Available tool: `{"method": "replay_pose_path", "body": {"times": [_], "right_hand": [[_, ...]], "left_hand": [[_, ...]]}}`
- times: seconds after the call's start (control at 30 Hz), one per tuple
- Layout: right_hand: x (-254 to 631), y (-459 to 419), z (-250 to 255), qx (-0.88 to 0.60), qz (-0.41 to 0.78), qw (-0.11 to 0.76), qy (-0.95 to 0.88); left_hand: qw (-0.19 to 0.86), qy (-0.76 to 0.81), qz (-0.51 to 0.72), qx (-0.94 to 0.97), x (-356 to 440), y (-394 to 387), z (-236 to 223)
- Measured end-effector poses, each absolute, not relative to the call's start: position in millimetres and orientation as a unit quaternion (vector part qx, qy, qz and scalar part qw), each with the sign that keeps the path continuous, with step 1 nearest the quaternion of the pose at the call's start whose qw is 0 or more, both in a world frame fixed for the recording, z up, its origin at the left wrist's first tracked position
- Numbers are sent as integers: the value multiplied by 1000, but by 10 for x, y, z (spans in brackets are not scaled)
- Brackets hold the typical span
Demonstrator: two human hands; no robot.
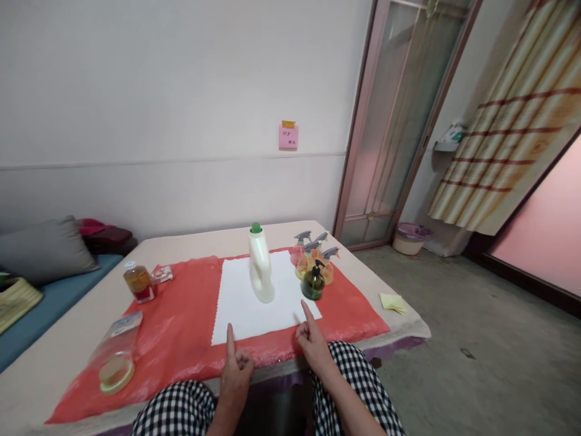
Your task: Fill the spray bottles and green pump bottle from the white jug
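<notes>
Your left hand (pixel 237 367) and right hand (pixel 313 344) are empty, index fingers out, others curled; the white bottle (pixel 260 261) stands upright beyond and between them, the dark pump bottle (pixel 313 285) nearest your right.

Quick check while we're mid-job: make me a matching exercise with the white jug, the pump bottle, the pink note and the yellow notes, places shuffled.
Things
1. white jug
2. pump bottle
3. pink note
4. yellow notes

Places
A. taped to the wall
B. off the red sheet, to its right
C. upright on the white sheet, near its middle
D. just in front of the spray bottles

Pairs: 1-C, 2-D, 3-A, 4-B
</notes>
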State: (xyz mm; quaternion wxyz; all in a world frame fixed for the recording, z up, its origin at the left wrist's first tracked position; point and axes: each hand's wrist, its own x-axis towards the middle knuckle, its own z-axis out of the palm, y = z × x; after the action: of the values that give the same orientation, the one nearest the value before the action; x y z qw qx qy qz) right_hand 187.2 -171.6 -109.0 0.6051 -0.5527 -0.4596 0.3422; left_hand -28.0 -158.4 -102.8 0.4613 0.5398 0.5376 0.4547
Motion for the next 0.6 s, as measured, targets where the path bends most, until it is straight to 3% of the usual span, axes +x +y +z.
{"method": "replay_pose_path", "body": {"times": [0.2, 0.4, 0.6], "right_hand": [[1893, -1685, -1078, -574, 311, 624, -429], [2466, -1312, -962, -640, 217, 642, -363], [2972, -666, -832, -708, 150, 600, -341]], "left_hand": [[462, 545, 428, 554, -281, -1553, -1097], [471, 524, 437, 559, -236, -1534, -1215], [510, 497, 395, 581, -172, -1494, -1316]]}}
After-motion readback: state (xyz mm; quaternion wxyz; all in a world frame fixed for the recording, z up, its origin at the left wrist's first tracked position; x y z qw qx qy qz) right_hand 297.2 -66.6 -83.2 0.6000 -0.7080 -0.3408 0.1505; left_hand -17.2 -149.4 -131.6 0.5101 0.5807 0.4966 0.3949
